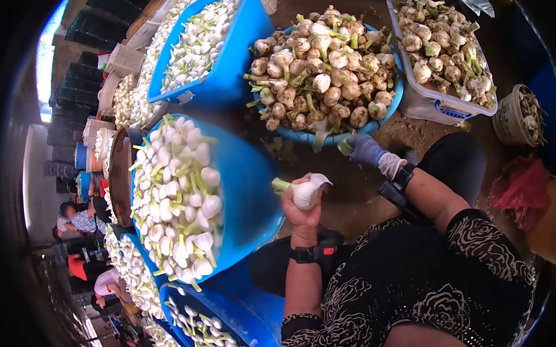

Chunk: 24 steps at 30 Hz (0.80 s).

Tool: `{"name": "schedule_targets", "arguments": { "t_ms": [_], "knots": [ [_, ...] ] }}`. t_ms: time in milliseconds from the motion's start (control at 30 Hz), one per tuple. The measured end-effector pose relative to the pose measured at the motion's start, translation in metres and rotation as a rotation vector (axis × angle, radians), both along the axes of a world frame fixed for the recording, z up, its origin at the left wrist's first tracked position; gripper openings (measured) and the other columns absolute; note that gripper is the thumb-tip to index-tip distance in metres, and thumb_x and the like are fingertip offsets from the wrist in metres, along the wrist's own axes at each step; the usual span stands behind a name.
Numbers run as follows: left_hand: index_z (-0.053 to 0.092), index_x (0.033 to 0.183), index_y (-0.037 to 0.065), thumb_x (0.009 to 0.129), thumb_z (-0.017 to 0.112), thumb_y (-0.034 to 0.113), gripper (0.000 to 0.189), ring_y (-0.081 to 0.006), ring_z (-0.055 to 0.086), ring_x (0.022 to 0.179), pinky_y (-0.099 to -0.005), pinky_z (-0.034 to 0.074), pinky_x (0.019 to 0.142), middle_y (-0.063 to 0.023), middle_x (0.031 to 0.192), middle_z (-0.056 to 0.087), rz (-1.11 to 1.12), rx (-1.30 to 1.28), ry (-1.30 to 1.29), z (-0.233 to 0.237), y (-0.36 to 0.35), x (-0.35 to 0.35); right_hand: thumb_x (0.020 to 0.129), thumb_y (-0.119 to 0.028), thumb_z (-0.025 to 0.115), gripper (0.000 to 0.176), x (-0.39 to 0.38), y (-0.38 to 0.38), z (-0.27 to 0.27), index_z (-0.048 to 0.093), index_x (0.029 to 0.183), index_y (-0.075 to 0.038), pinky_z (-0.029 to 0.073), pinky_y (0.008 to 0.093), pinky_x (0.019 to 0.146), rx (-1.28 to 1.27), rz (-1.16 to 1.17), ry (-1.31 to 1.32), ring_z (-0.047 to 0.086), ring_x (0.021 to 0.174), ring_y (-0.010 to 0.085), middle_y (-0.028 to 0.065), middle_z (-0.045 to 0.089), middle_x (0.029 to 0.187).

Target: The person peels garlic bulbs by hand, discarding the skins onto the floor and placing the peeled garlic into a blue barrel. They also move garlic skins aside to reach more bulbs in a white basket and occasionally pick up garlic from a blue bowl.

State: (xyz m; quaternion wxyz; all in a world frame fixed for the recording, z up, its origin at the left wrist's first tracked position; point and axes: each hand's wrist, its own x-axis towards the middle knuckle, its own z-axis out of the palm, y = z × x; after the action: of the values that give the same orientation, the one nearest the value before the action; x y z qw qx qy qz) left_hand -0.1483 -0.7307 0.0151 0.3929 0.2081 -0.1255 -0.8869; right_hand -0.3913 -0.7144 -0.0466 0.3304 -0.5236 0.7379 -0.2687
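My left hand (303, 214), bare, is wrapped round a white garlic bulb (305, 196) with a short green stalk and a loose flap of skin at its right. My right hand (368, 152) wears a bluish glove and is closed just below the front rim of a round blue basin (345, 136). At its fingertips is a small green piece of garlic stalk (345, 148). Soil-stained garlic bulbs (323, 74) are heaped in that basin. To the left of my left hand a large blue tub (244, 181) holds clean white garlic bulbs (174, 195).
A clear plastic bin (438, 110) of dirty garlic stands at the upper right, beside a small bucket (509, 119) of scraps. A red net bag (520, 192) lies at the right. More blue tubs (225, 68) of white garlic stand left, with people (90, 220) farther off.
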Motion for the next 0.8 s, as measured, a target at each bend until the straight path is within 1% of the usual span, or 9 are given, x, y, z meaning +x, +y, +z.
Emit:
{"name": "schedule_targets", "arguments": {
  "t_ms": [33, 67, 133, 200, 333, 433, 533, 633, 800],
  "knots": [
    [0.055, 0.108, -0.002, 0.074, 0.058, 0.029, 0.046, -0.0333, 0.051, 0.110, -0.0440, 0.040, 0.098, -0.0186, 0.115, 0.054, 0.041, -0.002, 0.028, 0.006, -0.002, -0.003, 0.067, -0.018, 0.068, 0.037, -0.004, -0.004, 0.007, 0.064, 0.100, -0.004, 0.050, 0.0398, 0.077, 0.261, 0.190, 0.116, 0.062, 0.090, 0.0369, 0.0212, 0.063, 0.093],
    [0.055, 0.110, -0.003, 0.075, 0.057, 0.030, 0.048, -0.0344, 0.048, 0.116, -0.0450, 0.035, 0.104, -0.0191, 0.120, 0.053, 0.082, -0.003, 0.057, 0.010, -0.003, -0.005, 0.067, -0.018, 0.068, 0.037, 0.000, -0.001, 0.010, 0.064, 0.100, -0.004, 0.050, 0.0398, 0.077, 0.260, 0.191, 0.116, 0.062, 0.090, 0.0369, 0.0212, 0.063, 0.093],
    [0.052, 0.116, -0.005, 0.075, 0.056, 0.030, 0.054, -0.0351, 0.040, 0.125, -0.0447, 0.027, 0.109, -0.0213, 0.129, 0.048, 0.109, 0.000, 0.054, 0.010, -0.006, -0.005, 0.067, -0.014, 0.070, 0.048, 0.012, 0.011, 0.019, 0.059, 0.114, -0.008, 0.048, 0.0378, 0.087, -0.108, 0.276, 0.228, 0.056, 0.106, 0.0351, 0.0179, 0.057, 0.115],
    [0.051, 0.119, -0.005, 0.076, 0.056, 0.031, 0.057, -0.0348, 0.041, 0.125, -0.0456, 0.027, 0.110, -0.0214, 0.131, 0.047, 0.070, -0.043, -0.021, 0.013, -0.005, -0.009, 0.069, -0.007, 0.070, 0.059, 0.023, 0.010, 0.052, 0.051, 0.125, -0.010, 0.044, 0.0349, 0.094, -0.432, 0.418, -0.060, 0.050, 0.115, 0.0322, 0.0142, 0.046, 0.131],
    [0.047, 0.124, -0.005, 0.077, 0.054, 0.032, 0.060, -0.0346, 0.038, 0.128, -0.0458, 0.026, 0.110, -0.0213, 0.134, 0.045, -0.084, 0.118, 0.325, -0.015, -0.011, -0.008, 0.071, -0.001, 0.069, 0.050, 0.047, 0.019, 0.072, 0.056, 0.119, -0.007, 0.046, 0.0327, 0.086, -0.630, 0.479, -0.557, 0.058, 0.101, 0.0294, 0.0144, 0.057, 0.115],
    [0.048, 0.123, -0.003, 0.079, 0.054, 0.031, 0.056, -0.0337, 0.040, 0.127, -0.0458, 0.031, 0.108, -0.0193, 0.134, 0.046, 0.012, -0.017, -0.031, -0.004, -0.010, -0.016, 0.074, -0.003, 0.067, 0.024, 0.050, 0.025, 0.057, 0.064, 0.098, -0.003, 0.047, 0.0318, 0.070, -0.502, 0.411, -0.464, 0.059, 0.072, 0.0172, 0.0124, 0.063, 0.078],
    [0.049, 0.120, 0.001, 0.082, 0.054, 0.033, 0.050, -0.0351, 0.040, 0.127, -0.0487, 0.033, 0.106, -0.0175, 0.132, 0.048, 0.055, 0.068, 0.007, -0.006, -0.020, -0.012, 0.075, -0.002, 0.065, 0.023, 0.045, 0.029, 0.062, 0.064, 0.098, -0.002, 0.047, 0.0315, 0.069, -0.309, 0.675, -0.497, 0.058, 0.072, 0.0141, 0.0131, 0.063, 0.076],
    [0.047, 0.121, 0.010, 0.090, 0.047, 0.035, 0.040, -0.0387, 0.048, 0.117, -0.0532, 0.040, 0.097, -0.0167, 0.128, 0.051, 0.186, 0.084, -0.127, -0.002, -0.021, -0.015, 0.077, -0.005, 0.064, 0.019, 0.039, 0.038, 0.091, 0.064, 0.095, -0.001, 0.047, 0.0314, 0.068, -0.189, 0.715, -0.703, 0.059, 0.073, 0.0127, 0.0132, 0.063, 0.074],
    [0.045, 0.125, 0.010, 0.092, 0.048, 0.035, 0.041, -0.0389, 0.054, 0.110, -0.0531, 0.046, 0.089, -0.0166, 0.123, 0.054, 0.185, 0.016, -0.118, -0.012, -0.024, -0.016, 0.077, -0.011, 0.067, 0.022, 0.020, 0.034, 0.099, 0.064, 0.098, -0.002, 0.047, 0.0317, 0.069, -0.122, 0.707, -0.879, 0.060, 0.074, 0.0144, 0.0130, 0.065, 0.079]
  ]
}}
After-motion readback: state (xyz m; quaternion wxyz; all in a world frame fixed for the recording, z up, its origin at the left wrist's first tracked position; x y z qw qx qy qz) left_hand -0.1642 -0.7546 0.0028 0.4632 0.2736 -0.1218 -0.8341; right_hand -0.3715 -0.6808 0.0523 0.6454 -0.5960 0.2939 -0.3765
